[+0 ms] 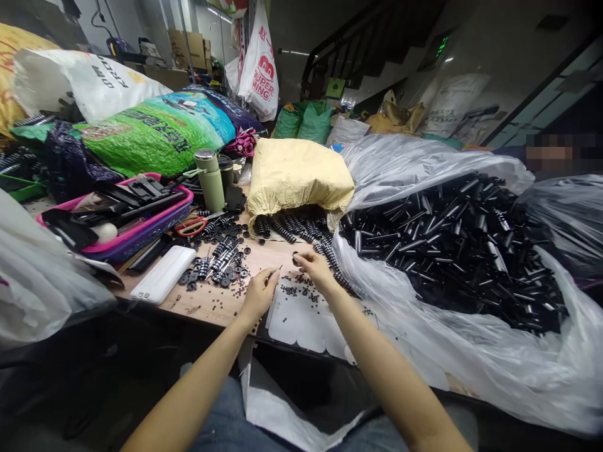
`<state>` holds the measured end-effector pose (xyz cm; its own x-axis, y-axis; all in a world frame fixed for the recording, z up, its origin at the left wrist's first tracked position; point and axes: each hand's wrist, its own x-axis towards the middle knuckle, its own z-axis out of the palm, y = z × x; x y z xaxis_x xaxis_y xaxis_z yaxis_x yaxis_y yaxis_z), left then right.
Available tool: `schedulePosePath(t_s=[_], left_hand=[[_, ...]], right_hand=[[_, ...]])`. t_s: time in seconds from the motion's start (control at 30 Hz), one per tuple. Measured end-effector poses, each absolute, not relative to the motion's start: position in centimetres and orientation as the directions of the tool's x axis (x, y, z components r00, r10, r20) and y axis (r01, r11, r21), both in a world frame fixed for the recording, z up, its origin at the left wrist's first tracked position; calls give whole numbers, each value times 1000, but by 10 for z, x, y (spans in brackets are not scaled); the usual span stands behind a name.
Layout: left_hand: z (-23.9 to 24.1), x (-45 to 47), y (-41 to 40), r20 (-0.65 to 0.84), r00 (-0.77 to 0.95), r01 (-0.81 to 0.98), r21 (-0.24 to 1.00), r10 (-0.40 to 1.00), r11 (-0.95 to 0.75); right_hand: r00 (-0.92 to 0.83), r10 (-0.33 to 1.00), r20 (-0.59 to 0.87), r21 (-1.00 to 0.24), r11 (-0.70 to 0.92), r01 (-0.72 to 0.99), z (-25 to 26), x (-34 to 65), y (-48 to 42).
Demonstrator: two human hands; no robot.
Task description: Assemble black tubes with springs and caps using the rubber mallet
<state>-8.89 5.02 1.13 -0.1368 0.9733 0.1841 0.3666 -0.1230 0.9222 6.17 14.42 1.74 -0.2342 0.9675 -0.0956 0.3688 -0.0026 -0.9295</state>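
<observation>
My left hand [260, 290] hovers over the wooden table [221, 301], its fingers pinched on a thin pin whose tip points up and right. My right hand [315, 263] is just to the right of it, fingers pinched on a small black ring held near the pin's tip. Below both hands lie small black washers [296, 292] scattered on the table and on a white sheet [301, 323]. Left of my hands are black ribbed parts and round discs [221, 257]. A yellow sack [296, 172] spills stacked black ribbed pieces [292, 226] behind my hands.
A big clear plastic bag [471, 351] full of black tubes [461, 238] fills the right side. At left are a pink tray of black parts [122, 216], a white power bank [162, 275], red scissors [191, 227], a green flask [210, 179] and stuffed sacks [155, 132].
</observation>
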Motion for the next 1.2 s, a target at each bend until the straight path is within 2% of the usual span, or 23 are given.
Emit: schedulePosePath(t_s=[0.1,0.27,0.4,0.53,0.7,0.8,0.87,0.97,1.07,1.13,1.2], left_hand=[[15,-87,52,174,-76,317,938,982,-141],[15,-85,46,225,-44,345,918,973,-197],[17,-87,43,253,-29,399,890,967,-221],[19,-86,41,253,-11,486,847,968,-216],[18,-86,39,249,-16,537,819,968,-202],[19,-90,40,208,-83,490,860,975,-142],[20,-96,42,149,-129,388,917,980,-88],[22,-106,45,37,-195,133,991,980,-11],[21,-116,46,-59,-252,-88,995,966,38],[18,-120,45,-77,-252,-129,991,965,46],[16,-121,42,-60,-226,-71,996,972,45]], right_hand=[[-285,937,-201,-968,-145,204,17,56,129],[-353,891,-286,-953,-304,6,19,55,120],[-377,875,-305,-934,-352,-62,21,56,116],[-384,880,-281,-942,-330,-66,25,58,113],[-381,901,-207,-976,-217,18,30,55,105],[-416,896,-157,-985,-114,127,36,46,99],[-410,905,-114,-978,-30,206,39,40,103],[-308,951,-19,-940,89,330,39,38,123],[-244,969,42,-885,150,442,35,43,148],[-251,966,55,-858,175,483,31,46,155],[-269,961,72,-846,202,494,27,45,152]])
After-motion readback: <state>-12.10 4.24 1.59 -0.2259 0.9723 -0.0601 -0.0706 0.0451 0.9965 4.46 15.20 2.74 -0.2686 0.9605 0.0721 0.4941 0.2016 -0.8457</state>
